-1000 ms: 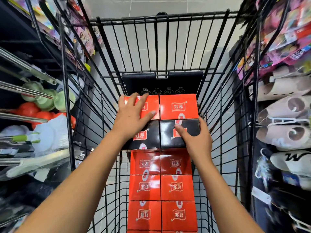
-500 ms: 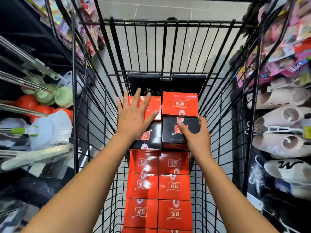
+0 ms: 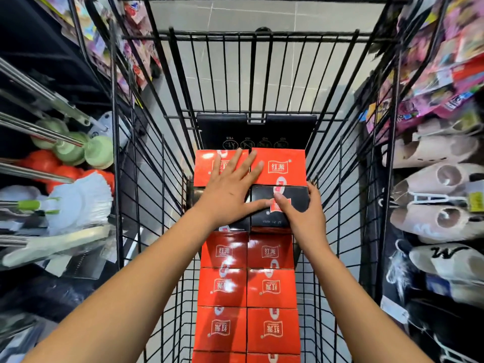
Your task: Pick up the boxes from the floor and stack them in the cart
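Red boxes [image 3: 271, 288] fill cart [image 3: 262, 38] — left hand [image 3: 230, 189] flat, right hand [image 3: 301, 216] grips black box [image 3: 296, 195].

This is a shop aisle. A black wire shopping cart [image 3: 225, 38] stands before me, loaded with boxes [image 3: 272, 286] of one brand. Left of my left hand [image 3: 230, 189] hang mops [image 3: 78, 205] and cleaning tools [image 3: 68, 150]; right of my right hand [image 3: 301, 216], shelved slippers [image 3: 440, 179] and hanging packets [image 3: 450, 64] of goods.
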A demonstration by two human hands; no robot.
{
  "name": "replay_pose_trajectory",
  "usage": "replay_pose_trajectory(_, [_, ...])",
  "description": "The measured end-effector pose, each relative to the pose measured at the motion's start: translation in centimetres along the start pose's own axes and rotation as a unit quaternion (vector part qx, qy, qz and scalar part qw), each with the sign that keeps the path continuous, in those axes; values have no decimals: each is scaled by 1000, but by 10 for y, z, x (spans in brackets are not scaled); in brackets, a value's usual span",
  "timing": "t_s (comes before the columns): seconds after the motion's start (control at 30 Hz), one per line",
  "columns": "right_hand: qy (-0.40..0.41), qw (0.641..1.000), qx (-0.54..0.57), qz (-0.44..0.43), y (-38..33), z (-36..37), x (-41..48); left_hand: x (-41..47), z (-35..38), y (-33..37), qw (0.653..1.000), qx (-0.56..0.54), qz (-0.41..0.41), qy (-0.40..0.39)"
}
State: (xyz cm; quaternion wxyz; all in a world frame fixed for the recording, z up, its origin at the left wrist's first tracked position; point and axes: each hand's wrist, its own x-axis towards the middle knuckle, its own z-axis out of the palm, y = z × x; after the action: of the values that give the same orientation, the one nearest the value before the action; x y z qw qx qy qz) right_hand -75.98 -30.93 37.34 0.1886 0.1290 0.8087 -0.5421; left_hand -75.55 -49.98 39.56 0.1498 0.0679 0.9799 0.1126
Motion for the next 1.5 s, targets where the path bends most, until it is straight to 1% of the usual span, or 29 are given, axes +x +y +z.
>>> replay_pose_trajectory(0.17, [-31,999,-40,0,-4,-9,7,0,0,2,1000,0,2,-23])
replay_pose_trajectory(0.3, [-14,994,-90,-53,-20,-21,26,-12,-4,-15,999,-19,13,-39])
replay_pose_trajectory(0.4, [-62,994,-80,-48,-30,-18,41,-29,-1,-32,997,45,31,-60])
replay_pose_trajectory(0.47, [-96,990,-80,-61,-29,-13,42,-35,3,-37,993,90,39,-59])
replay_pose_trajectory(0.5, [-100,989,-82,-70,-27,-11,41,-36,5,-37,993,93,38,-55])
replay_pose_trajectory(0.63, [-108,990,-55,-69,-23,-15,39,-29,2,-36,996,77,26,-47])
replay_pose_trajectory(0.77, [-114,990,-59,-60,-23,-16,39,-28,1,-36,995,85,19,-43])
replay_pose_trajectory(0.87, [-108,989,-82,-60,-24,-15,38,-32,1,-34,995,92,16,-46])
replay_pose_trajectory(1.07, [-83,983,-151,-65,-35,-16,34,-44,-4,-19,994,82,-25,-60])
replay_pose_trajectory(1.13, [-35,976,-197,-80,-44,-14,24,-57,-8,-13,995,66,-47,-51])
replay_pose_trajectory(1.2, [14,962,-245,-120,-57,-6,4,-78,-16,-9,995,42,-82,-30])
replay_pose_trajectory(1.27, [18,940,-288,-181,-72,9,-27,-110,-24,-8,991,9,-132,13])
replay_pose_trajectory(1.33, [-26,912,-325,-250,-84,32,-67,-154,-31,-12,977,-20,-197,78])
replay_pose_trajectory(1.4, [-85,882,-348,-307,-94,62,-114,-213,-37,-17,953,-30,-271,132])
replay_pose_trajectory(1.5, [-178,831,-362,-382,-103,110,-195,-321,-38,-23,911,-38,-372,175])
